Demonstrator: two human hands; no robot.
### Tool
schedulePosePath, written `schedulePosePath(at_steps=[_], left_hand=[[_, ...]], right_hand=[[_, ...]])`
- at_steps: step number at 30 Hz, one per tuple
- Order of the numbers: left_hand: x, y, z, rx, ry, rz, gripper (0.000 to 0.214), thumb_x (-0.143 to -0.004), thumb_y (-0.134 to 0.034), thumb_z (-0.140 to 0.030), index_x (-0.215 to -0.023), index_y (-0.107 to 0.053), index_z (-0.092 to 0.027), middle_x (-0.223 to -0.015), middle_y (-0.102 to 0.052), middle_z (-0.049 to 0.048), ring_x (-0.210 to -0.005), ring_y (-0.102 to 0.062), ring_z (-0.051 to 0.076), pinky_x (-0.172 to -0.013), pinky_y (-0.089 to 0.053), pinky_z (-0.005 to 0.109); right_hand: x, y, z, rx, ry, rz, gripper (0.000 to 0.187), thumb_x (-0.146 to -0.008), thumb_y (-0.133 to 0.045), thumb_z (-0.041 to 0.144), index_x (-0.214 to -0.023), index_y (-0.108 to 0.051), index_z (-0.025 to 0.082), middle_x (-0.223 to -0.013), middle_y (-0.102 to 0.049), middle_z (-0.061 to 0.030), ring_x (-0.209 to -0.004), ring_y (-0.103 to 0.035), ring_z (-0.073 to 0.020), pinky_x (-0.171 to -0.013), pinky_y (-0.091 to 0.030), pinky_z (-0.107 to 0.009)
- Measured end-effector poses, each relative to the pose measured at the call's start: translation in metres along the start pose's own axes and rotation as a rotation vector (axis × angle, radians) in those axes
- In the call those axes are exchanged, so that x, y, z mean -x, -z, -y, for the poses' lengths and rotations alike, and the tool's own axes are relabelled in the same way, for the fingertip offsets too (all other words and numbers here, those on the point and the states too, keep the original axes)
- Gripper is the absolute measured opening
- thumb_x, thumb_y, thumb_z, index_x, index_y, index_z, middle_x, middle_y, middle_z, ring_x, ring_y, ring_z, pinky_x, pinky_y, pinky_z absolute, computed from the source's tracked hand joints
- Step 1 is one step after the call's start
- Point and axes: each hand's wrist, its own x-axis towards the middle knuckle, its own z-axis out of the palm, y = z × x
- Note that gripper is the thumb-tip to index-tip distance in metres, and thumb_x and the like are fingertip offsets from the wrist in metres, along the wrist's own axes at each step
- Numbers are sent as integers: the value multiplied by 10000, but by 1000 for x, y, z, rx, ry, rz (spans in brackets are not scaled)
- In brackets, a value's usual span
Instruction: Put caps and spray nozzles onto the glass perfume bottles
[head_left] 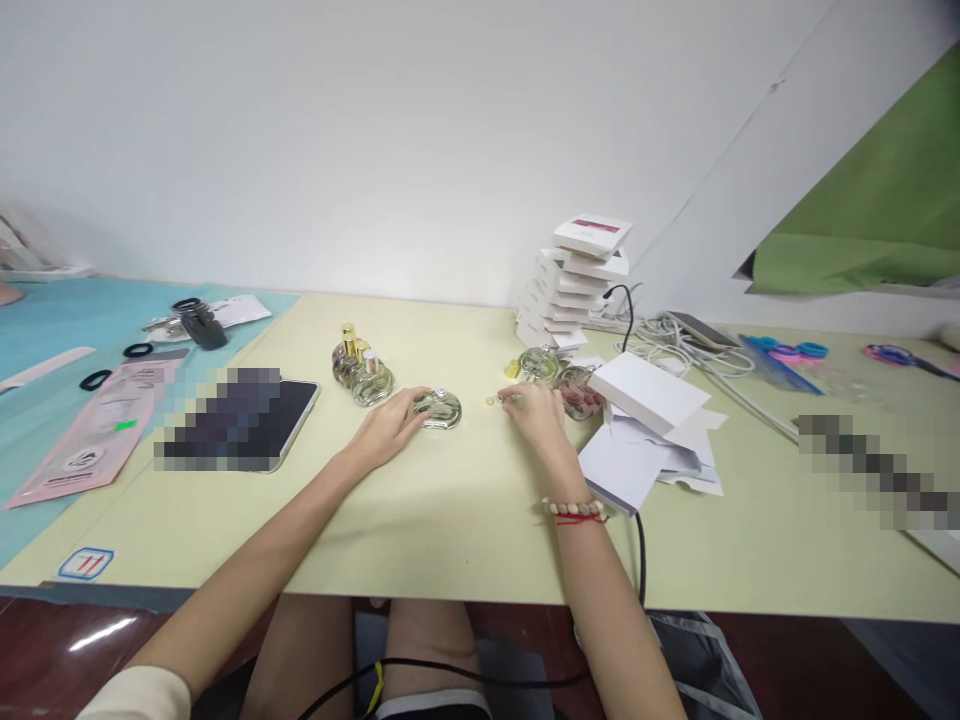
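My left hand [392, 428] grips the left side of a round, clear glass perfume bottle [440, 410], which is on the table with its neck uncapped. To the right, my right hand [538, 412] is low over the table, thumb and fingers pinched. At its fingertips shows a small pale piece [492, 401], too tiny to make out. Just behind that hand are another glass bottle [538, 363] and a small gold cap [512, 369]. A bottle with a reddish pattern [579, 392] lies partly hidden beside my wrist. Left of my left hand, a few bottles with gold tops [369, 378] stand together.
White boxes [574, 290] are stacked near the wall. More white boxes and papers [649, 395] lie right of my right arm, with tangled cables [660, 345] behind. A tablet [289, 425], a pink packet [97, 435] and a dark jar [201, 325] are on the left.
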Motion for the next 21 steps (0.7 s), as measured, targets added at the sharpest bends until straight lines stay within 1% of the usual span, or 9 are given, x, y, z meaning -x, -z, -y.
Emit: schedulePosePath(at_steps=[5, 9, 11, 13, 15, 18, 19, 21], left_hand=[[0, 0, -1, -2, -2, 1, 406, -886, -342, -395, -1227, -400, -184, -930, -556, 50, -831, -540, 130, -796, -414, 259], [0, 0, -1, 1, 0, -5, 400, -887, -339, -392, -1222, -403, -184, -936, -557, 50, -839, -540, 131, -809, -411, 265], [0, 1, -1, 4, -6, -5, 399, -886, -343, -390, -1222, -404, -184, -947, -557, 52, -851, -538, 133, -817, -410, 267], [0, 1, -1, 8, -17, -2, 404, -885, -343, -393, -1224, -404, -180, -953, -557, 57, -860, -537, 137, -823, -408, 271], [0, 0, 0, 11, -20, 0, 409, -886, -340, -396, -1227, -403, -180, -955, -557, 59, -860, -536, 140, -824, -408, 274], [0, 0, 1, 14, -22, -4, 403, -890, -329, -387, -1232, -405, -189, -962, -557, 58, -857, -535, 140, -819, -409, 276], [0, -1, 1, 14, -25, -6, 399, -891, -327, -383, -1231, -408, -191, -965, -556, 58, -855, -535, 140, -815, -410, 276], [-1, -1, 2, 13, -33, -7, 397, -891, -329, -378, -1235, -408, -197, -969, -555, 57, -851, -534, 139, -805, -413, 273]], right_hand=[[-1, 0, 1, 61, -20, 27, 180, -775, -571, 231, -917, -680, 249, -960, -635, -50, -982, -471, -230, -787, -262, -339], [-1, -1, 1, 58, -52, 25, 147, -766, -585, 256, -868, -691, 259, -911, -649, -37, -951, -489, -228, -795, -272, -340], [-2, 0, 2, 48, -59, 16, 144, -754, -594, 266, -852, -697, 242, -878, -655, -48, -928, -504, -228, -793, -288, -337], [-1, 3, 4, 9, -60, -28, 165, -750, -593, 288, -856, -700, 221, -857, -656, -64, -892, -520, -223, -778, -314, -328], [-1, 8, 10, -133, -32, -110, 194, -754, -587, 314, -879, -697, 213, -834, -657, -59, -810, -535, -196, -750, -350, -308], [1, 16, 25, -509, 121, -224, 216, -767, -579, 327, -913, -682, 207, -869, -660, -32, -698, -520, -139, -732, -396, -273], [3, 19, 32, -622, 179, -234, 215, -770, -577, 326, -916, -678, 204, -892, -658, -29, -687, -514, -130, -729, -407, -267], [5, 21, 45, -769, 252, -216, 206, -763, -587, 316, -911, -676, 204, -916, -653, -31, -695, -509, -126, -714, -417, -266]])
